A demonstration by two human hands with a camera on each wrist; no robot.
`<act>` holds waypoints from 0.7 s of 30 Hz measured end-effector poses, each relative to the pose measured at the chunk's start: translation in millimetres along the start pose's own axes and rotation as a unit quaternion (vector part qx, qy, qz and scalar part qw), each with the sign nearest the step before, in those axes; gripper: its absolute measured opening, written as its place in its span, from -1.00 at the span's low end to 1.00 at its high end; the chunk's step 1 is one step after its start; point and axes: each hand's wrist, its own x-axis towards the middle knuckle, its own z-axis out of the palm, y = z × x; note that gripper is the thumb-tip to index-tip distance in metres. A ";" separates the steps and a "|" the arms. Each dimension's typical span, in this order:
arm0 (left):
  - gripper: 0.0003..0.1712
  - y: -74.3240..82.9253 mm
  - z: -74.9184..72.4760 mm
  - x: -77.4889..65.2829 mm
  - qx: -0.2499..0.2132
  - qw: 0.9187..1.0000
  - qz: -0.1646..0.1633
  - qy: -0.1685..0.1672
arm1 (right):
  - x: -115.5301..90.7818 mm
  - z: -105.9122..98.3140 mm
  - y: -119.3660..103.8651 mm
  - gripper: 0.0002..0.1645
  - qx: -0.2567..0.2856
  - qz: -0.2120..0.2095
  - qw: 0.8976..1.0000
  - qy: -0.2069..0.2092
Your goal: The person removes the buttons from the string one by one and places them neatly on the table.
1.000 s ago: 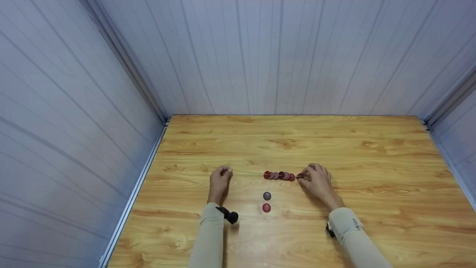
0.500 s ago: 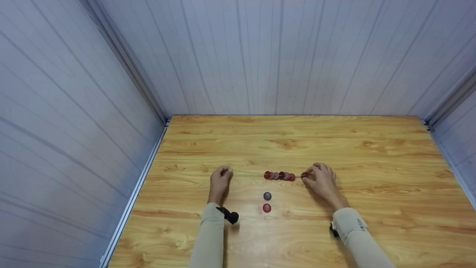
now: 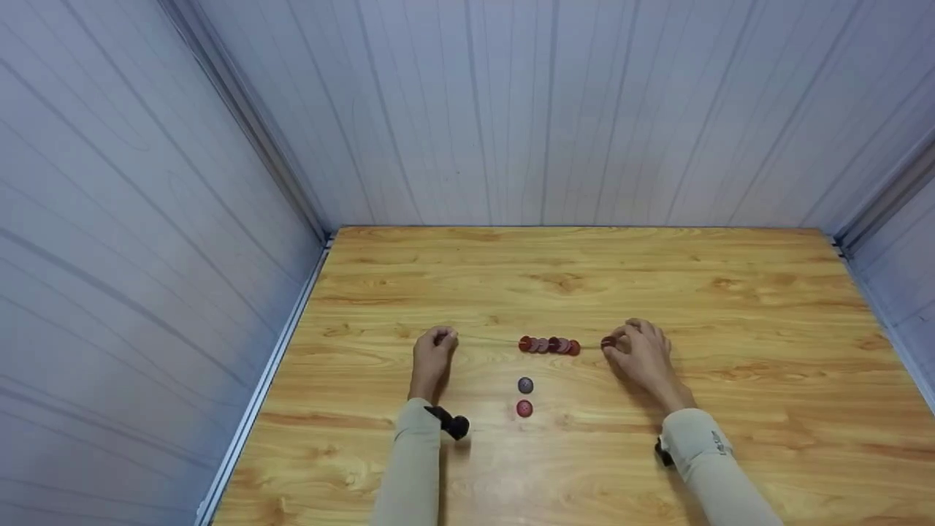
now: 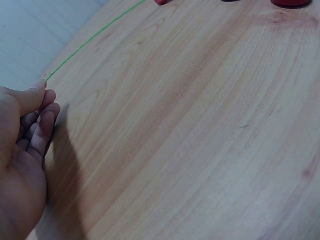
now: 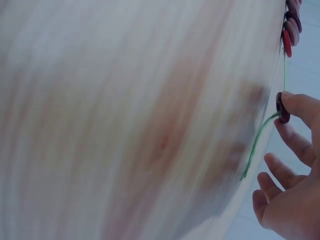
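My left hand (image 3: 432, 354) pinches one end of a thin green string (image 4: 95, 37) between thumb and forefinger. The string runs right to a row of overlapping red, pinkish and dark buttons (image 3: 549, 345) threaded on it. My right hand (image 3: 644, 359) pinches a dark maroon button (image 5: 283, 108) by its edge between thumb and forefinger; its other fingers are loosely bent. In the right wrist view the string passes through this button, and a short loose tail (image 5: 254, 147) hangs from it. A gap of bare string separates it from the row.
Two loose buttons, one grey (image 3: 525, 385) and one red (image 3: 524, 408), lie on the wooden table (image 3: 409, 277) in front of the row, between the forearms. Pale panel walls (image 3: 511, 109) stand behind and at the sides.
My right hand has moved right with the dark button, widening the gap between it and the threaded row. The left hand and the loose buttons have stayed in place.
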 end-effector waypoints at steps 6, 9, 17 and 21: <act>-0.79 1.8 -0.6 -1.3 -0.005 1.000 -0.002 0.001 | -0.7 -3.2 2.4 -0.67 0.006 0.002 1.000 0.005; -0.79 1.7 -0.6 -1.2 -0.003 1.000 -0.003 0.002 | -0.8 -3.8 3.6 -0.68 0.006 0.008 1.000 0.005; -0.81 0.2 -0.1 0.0 -0.003 1.000 -0.004 0.005 | -1.6 -6.1 7.3 -0.69 0.012 0.013 1.000 0.011; -0.81 0.6 0.1 0.4 -0.008 1.000 -0.005 0.005 | -2.8 -8.4 10.4 -0.67 0.012 0.014 1.000 0.011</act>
